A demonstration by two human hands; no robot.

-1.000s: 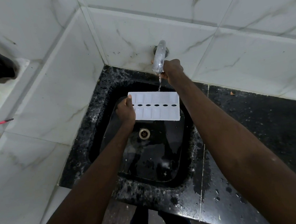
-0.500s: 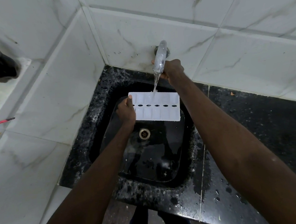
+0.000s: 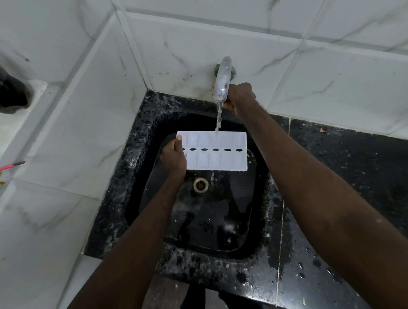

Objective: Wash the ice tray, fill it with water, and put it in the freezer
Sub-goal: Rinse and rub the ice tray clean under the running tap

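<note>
A white plastic ice tray (image 3: 220,161) is gripped by the left hand (image 3: 173,157) over a black sink (image 3: 137,183). A silver tap (image 3: 222,80) is clasped by the right hand (image 3: 241,98).

Kitchen sink surfaces
Matt white plastic ice tray (image 3: 216,152); shiny metal tap (image 3: 222,80); glossy wet black sink (image 3: 137,183); polished marble-look wall tiles (image 3: 191,54).

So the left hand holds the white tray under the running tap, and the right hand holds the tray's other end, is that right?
Not quite. The head view shows the right hand gripping the tap, not the tray's other end. The left hand alone holds the white tray under the running water.
</note>
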